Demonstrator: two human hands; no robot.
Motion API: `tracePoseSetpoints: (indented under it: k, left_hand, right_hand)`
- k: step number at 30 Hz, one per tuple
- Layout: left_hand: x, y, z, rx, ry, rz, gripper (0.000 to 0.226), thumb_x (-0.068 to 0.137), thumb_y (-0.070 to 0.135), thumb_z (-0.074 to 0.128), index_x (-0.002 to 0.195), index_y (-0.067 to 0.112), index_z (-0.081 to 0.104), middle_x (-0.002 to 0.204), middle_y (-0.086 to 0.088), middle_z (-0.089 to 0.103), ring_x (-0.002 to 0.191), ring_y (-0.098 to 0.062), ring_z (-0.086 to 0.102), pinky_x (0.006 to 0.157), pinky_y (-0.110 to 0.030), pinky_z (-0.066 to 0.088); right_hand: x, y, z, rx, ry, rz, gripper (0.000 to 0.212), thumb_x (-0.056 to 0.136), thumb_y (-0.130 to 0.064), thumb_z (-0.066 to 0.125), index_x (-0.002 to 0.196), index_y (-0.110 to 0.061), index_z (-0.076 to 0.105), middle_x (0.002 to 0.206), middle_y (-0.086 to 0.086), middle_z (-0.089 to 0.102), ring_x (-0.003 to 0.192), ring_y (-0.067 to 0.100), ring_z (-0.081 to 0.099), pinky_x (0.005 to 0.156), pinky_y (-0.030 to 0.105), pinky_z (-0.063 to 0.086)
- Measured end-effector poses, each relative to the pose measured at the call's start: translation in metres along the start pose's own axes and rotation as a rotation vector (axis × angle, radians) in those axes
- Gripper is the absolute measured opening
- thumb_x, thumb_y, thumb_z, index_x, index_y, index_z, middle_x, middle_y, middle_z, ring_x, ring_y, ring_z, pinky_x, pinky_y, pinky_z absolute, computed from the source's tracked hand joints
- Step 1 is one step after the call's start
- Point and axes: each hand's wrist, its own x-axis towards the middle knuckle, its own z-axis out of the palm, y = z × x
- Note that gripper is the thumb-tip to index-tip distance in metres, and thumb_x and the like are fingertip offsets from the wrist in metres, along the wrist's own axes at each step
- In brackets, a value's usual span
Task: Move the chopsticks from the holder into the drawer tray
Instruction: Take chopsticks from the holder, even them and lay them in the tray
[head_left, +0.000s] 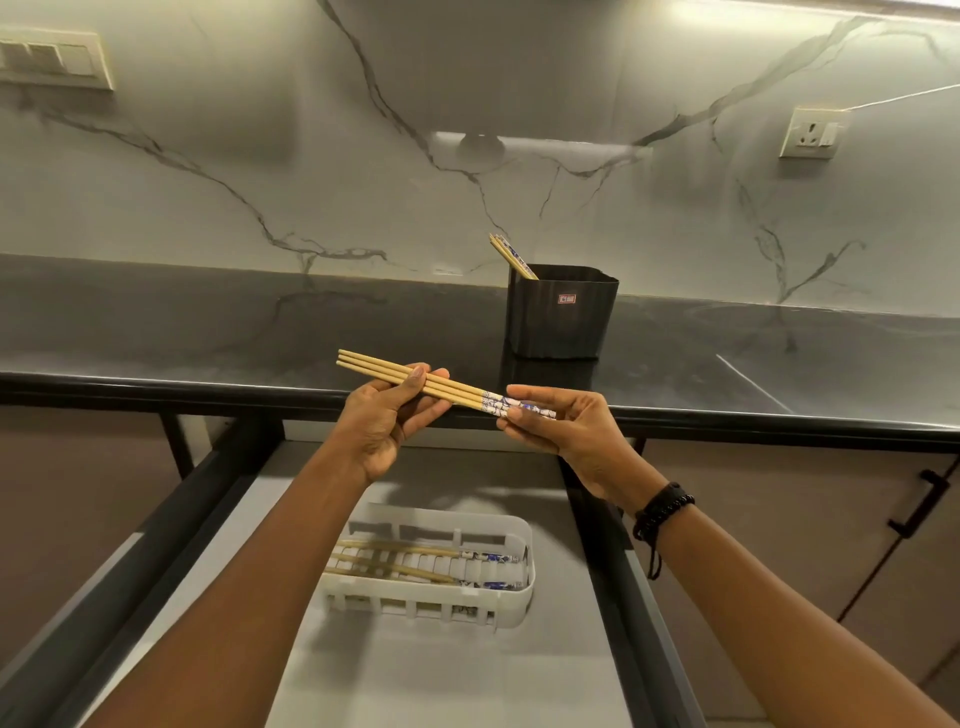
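Observation:
A small bundle of wooden chopsticks (457, 393) with blue-and-white patterned ends lies level between both hands, above the open drawer. My left hand (387, 415) pinches the plain wooden part between thumb and fingers. My right hand (558, 428) pinches the patterned ends. A black holder (561, 312) stands on the dark counter behind, with a few chopsticks (511, 255) leaning out of its left corner. Below, a white slotted tray (511, 603) sits in the drawer with several chopsticks (400, 564) lying in it.
The grey drawer floor (441, 675) runs between dark side rails (613, 545). The black counter edge (208, 395) crosses just behind my hands. A marble wall with a socket (810, 132) and a switch plate (52, 60) rises at the back. A cabinet handle (919, 501) is on the right.

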Motion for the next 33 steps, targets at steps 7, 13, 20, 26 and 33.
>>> tracePoseSetpoints:
  k: [7,13,20,26,33]
  left_hand:
    - [-0.002,0.001,-0.001,0.017,-0.023,-0.034,0.02,0.09,0.007,0.061,0.109,0.0,0.063,0.106,-0.018,0.073,0.097,-0.027,0.072,0.066,-0.03,0.061]
    - [-0.002,0.02,-0.02,-0.026,0.064,0.034,0.01,0.091,0.013,0.063,0.098,0.006,0.065,0.098,-0.014,0.076,0.093,-0.023,0.073,0.069,-0.03,0.061]
    - [0.0,0.037,-0.052,-0.012,0.371,0.164,0.009,0.09,0.013,0.067,0.096,0.007,0.066,0.082,-0.009,0.077,0.077,-0.017,0.075,0.063,-0.028,0.061]
    - [-0.005,0.035,-0.062,0.7,0.34,0.084,0.011,0.089,0.015,0.069,0.094,0.005,0.068,0.082,-0.012,0.075,0.068,-0.019,0.072,0.065,-0.031,0.062]
    - [0.0,-0.002,-0.058,1.425,-0.21,-0.121,0.01,0.086,0.019,0.072,0.092,0.011,0.073,0.089,-0.005,0.073,0.085,-0.019,0.07,0.069,-0.025,0.059]
  right_hand:
    - [0.002,0.003,0.0,0.034,0.066,0.032,0.027,0.073,-0.013,0.076,0.1,-0.01,0.077,0.104,0.015,0.075,0.098,0.025,0.073,0.076,0.022,0.059]
    - [0.004,-0.002,-0.012,0.067,0.071,0.124,0.025,0.072,-0.01,0.075,0.097,-0.01,0.078,0.105,0.015,0.074,0.099,0.025,0.072,0.074,0.021,0.058]
    - [0.001,-0.002,-0.022,-0.011,0.049,0.171,0.023,0.068,-0.008,0.074,0.091,-0.01,0.079,0.101,0.014,0.076,0.091,0.022,0.074,0.07,0.02,0.059]
    - [0.001,0.007,-0.026,-0.249,-0.062,0.29,0.03,0.068,-0.012,0.076,0.097,-0.004,0.076,0.099,0.016,0.076,0.089,0.024,0.074,0.069,0.021,0.059]
    - [0.003,0.047,-0.007,-0.357,-0.135,0.482,0.015,0.069,-0.014,0.077,0.083,-0.011,0.08,0.094,0.012,0.077,0.087,0.021,0.075,0.067,0.02,0.058]
